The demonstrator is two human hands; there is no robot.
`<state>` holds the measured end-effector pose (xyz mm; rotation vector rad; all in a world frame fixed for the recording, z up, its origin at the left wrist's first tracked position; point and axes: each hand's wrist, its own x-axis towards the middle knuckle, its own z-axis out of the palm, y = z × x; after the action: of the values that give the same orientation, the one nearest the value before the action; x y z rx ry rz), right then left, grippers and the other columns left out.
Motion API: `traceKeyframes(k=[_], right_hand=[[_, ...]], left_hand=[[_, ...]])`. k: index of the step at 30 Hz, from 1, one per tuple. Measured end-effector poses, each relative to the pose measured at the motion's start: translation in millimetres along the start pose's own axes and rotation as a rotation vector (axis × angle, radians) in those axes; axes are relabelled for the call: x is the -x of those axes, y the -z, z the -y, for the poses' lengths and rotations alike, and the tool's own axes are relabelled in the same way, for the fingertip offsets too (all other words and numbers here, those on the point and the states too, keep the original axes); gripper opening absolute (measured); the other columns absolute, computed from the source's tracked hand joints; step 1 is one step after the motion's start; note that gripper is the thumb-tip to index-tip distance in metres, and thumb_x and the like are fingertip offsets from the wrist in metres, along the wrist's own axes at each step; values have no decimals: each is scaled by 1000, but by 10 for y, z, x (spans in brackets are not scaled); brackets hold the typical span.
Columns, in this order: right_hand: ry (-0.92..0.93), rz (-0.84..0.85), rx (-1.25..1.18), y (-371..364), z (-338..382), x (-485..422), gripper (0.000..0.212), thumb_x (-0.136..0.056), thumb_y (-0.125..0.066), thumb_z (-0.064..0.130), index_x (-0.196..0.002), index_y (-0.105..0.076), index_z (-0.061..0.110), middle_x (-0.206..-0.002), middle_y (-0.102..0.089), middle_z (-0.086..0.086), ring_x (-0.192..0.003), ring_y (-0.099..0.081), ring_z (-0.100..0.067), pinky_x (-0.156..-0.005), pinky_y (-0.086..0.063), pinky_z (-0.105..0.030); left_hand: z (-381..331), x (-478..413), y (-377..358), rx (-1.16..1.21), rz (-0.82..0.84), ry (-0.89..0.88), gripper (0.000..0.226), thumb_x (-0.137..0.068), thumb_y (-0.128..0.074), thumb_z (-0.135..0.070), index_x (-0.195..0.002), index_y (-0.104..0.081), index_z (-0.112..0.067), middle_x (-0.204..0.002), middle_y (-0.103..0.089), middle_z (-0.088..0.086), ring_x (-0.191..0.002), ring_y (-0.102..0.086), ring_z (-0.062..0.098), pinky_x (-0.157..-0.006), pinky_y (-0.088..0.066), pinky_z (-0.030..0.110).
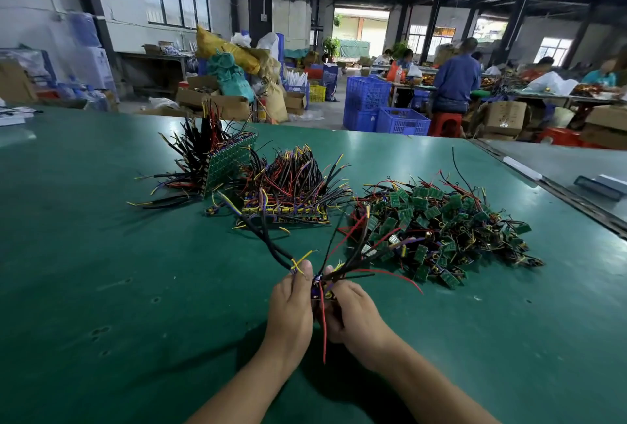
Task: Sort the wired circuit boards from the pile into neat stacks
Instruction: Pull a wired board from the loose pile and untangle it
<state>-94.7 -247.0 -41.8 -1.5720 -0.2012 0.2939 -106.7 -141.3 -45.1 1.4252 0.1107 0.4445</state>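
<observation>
Head camera looked down on a green table point(101, 254) where both hands met near the front edge. The left hand point(293, 301) and the right hand point(353, 311) were pressed close together, each pinching the same small bundle of wired boards point(320, 284); the boards themselves were mostly hidden by the fingers, but black, red and yellow leads fanned up and outward from the grip, and one red wire hung down between the wrists. To the right, well apart from the hands, lay the loose pile point(437, 230), a heap of small green boards tangled in thin wires. Farther back at centre sat a flat stack point(288, 199) with wires bristling upward, and just beside it on the left an upright stack point(224, 162) leaned with a green panel facing out. The table was bare to the left and in front of the stacks. A seam point(549, 193) ran along the right edge.
</observation>
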Motion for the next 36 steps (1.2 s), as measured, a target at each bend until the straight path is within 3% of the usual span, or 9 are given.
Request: traceKeyframes(k=[3,10,12,17,24,27,29,33,36], right_hand=[[-11,50,-71,-49,-8,16,57,-101,-29,13,-46,-39,24,-43,-28,2,-41,-19,-11,-44,-15,-24],[-41,97,-143,-40,-118,-28,45,-100,-26,17,-56,-35,20,-45,-28,-2,-42,-19,-13,-45,-18,-22],[-54,88,-152,-51,-118,-20,46,-100,-26,16,-55,-36,19,-45,-29,-2,-41,-19,-13,-44,-17,-23],[-54,52,-142,-76,-83,12,45,-101,-27,15,-58,-39,16,-43,-31,0,-39,-21,-12,-43,-16,-22],[-65,-3,-158,-136,-41,34,44,-101,-37,30,-61,-41,11,-39,-33,2,-35,-25,-9,-43,-18,-21],[-84,-4,-326,-165,3,41,60,-103,-31,42,-51,-43,14,-37,-29,0,-33,-20,-11,-42,-15,-16],[-98,4,-382,-152,15,23,55,-105,-25,33,-58,-45,13,-43,-31,-1,-35,-22,-11,-41,-16,-16],[-44,28,-367,-63,82,16,36,-94,-19,1,-73,-48,8,-52,-40,-4,-41,-31,-15,-43,-25,-23],[-31,36,-387,60,79,-7,45,-105,-17,16,-77,-53,11,-56,-43,-2,-45,-34,-14,-46,-29,-25]], left_hand=[[37,-27,13,-17,-61,35,44,-99,-50,-23,-55,-51,-13,-54,-47,-7,-54,-42,6,-52,-37,15],[93,-53,71,-2,17,51,52,-97,-50,-39,-66,-54,3,-64,-49,20,-66,-45,22,-68,-44,48],[114,-48,76,24,56,35,56,-95,-50,-47,-64,-55,-1,-62,-49,13,-62,-45,20,-62,-41,39],[139,-27,69,99,125,34,48,-101,-43,-35,-72,-77,-18,-68,-73,10,-61,-68,18,-54,-53,23],[90,-26,37,174,104,70,55,-103,-38,-28,-65,-76,-18,-65,-71,6,-61,-68,14,-58,-54,25],[48,-35,-1,252,-6,134,52,-100,-43,-31,-56,-67,-20,-50,-59,-2,-45,-58,8,-47,-48,19],[29,-58,-19,273,-24,151,47,-99,-45,-34,-59,-60,-17,-44,-55,-1,-37,-55,10,-41,-45,18],[49,-121,81,139,101,115,52,-91,-48,-48,-45,-54,-25,-41,-42,-9,-39,-41,11,-44,-35,20],[74,-221,260,-311,20,-9,60,-95,-46,-46,-43,-46,-17,-38,-36,-5,-44,-38,16,-54,-34,33]])
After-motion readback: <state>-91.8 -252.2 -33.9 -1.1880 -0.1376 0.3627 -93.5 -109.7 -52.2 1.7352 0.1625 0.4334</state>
